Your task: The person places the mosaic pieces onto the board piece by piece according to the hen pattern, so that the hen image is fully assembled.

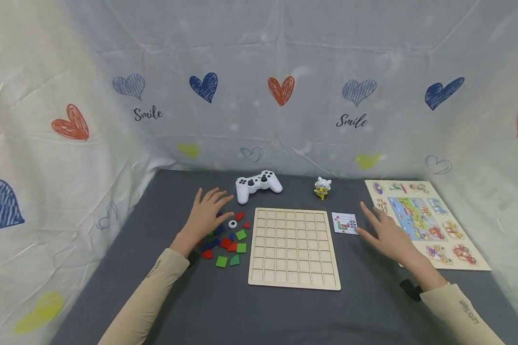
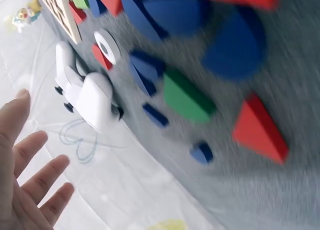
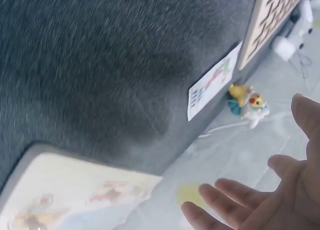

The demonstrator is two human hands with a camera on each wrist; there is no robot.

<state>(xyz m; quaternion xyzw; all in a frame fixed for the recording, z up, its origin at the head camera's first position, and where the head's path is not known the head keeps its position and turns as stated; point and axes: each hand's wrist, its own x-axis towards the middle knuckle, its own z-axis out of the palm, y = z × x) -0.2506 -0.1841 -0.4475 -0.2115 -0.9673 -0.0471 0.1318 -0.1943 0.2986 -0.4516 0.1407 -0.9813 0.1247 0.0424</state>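
My left hand (image 1: 206,214) hovers over a scatter of small red, green and blue flat shapes, fingers spread and holding nothing. Among them are a green square (image 1: 221,261), a red wedge (image 2: 261,130) and a white ring (image 1: 232,224). To their right lies a wooden grid board (image 1: 293,249) with square cells. Beside that board is a small pattern card (image 1: 344,223) printed with coloured shapes. My right hand (image 1: 387,235), its fingers apart and holding nothing, is between this card and a wooden picture puzzle board (image 1: 459,239).
A white game controller (image 1: 258,184) sits behind the grid board. A small yellow and white figurine (image 1: 322,187) stands at the back, near the card. Pale cloth with printed hearts (image 1: 281,90) hangs behind and beside the dark tabletop (image 1: 224,306).
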